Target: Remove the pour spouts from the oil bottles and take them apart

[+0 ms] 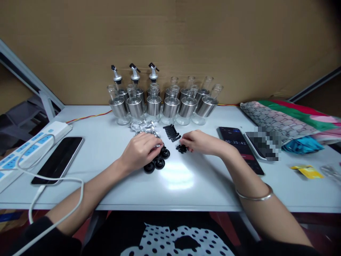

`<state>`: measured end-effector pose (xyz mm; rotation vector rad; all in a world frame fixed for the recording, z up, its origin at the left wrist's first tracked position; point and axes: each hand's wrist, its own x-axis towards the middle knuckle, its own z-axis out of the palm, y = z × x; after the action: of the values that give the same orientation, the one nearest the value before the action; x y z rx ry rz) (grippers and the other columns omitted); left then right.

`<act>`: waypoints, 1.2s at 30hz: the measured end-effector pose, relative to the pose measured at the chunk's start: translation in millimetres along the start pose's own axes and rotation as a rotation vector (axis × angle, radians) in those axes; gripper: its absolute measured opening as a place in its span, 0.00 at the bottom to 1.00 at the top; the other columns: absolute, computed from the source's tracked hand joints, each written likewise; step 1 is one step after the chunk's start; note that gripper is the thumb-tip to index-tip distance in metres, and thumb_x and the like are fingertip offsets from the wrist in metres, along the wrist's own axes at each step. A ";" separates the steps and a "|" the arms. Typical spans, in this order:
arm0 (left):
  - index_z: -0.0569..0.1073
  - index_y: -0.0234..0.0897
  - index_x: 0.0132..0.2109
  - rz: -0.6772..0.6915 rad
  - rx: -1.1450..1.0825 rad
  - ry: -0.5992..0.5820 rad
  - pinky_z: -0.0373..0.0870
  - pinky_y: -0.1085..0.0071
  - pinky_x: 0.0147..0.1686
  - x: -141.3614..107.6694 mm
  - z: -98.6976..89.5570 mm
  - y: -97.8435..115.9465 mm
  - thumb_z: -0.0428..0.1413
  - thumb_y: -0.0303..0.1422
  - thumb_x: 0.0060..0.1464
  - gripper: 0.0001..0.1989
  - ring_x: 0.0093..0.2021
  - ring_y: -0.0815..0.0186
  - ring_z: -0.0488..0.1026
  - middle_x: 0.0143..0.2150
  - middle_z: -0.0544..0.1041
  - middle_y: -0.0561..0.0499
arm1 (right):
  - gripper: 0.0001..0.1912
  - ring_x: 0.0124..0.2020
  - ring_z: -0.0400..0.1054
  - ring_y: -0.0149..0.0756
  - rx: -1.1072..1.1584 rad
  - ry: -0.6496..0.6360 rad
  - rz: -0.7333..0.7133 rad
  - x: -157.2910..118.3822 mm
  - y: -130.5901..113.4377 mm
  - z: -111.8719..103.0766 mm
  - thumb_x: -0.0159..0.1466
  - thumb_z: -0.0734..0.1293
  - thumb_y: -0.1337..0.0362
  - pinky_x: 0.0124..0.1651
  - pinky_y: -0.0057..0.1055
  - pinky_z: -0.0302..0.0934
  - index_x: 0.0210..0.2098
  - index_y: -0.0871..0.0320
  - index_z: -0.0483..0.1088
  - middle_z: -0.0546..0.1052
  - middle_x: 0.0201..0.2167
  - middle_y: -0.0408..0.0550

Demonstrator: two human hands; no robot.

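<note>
My left hand (141, 151) is closed on a small silvery piece (157, 145), over the edge of a group of round black stoppers (160, 163). Behind it lies a heap of silver-grey spout parts (144, 126). My right hand (195, 141) has its thumb and fingers pressed together beside a small pile of tiny black parts (182, 148); what they hold, if anything, is too small to tell. Between and beyond the hands is a row of thin black pieces (172, 132).
Steel-banded glass bottles (170, 106) stand in rows at the back, some with pour spouts (135, 72). Phones lie left (60, 160) and right (239, 147). A power strip (32, 151) with a white cable is at left, a patterned bag (287, 113) at right.
</note>
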<state>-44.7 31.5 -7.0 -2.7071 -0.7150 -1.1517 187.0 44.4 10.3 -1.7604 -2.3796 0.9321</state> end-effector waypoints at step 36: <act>0.69 0.33 0.34 0.028 0.000 -0.019 0.64 0.72 0.28 -0.9 -0.3 -0.1 0.51 0.23 0.57 0.05 0.23 0.70 0.67 0.23 0.72 0.54 | 0.10 0.23 0.63 0.31 -0.082 0.136 -0.022 1.9 -13.1 12.3 0.63 0.61 0.64 0.29 0.28 0.53 0.29 0.60 0.73 0.75 0.23 0.46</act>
<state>-45.5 31.2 -7.4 -2.7232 -0.6774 -1.1210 170.6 38.3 6.0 -1.7587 -2.3782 0.6969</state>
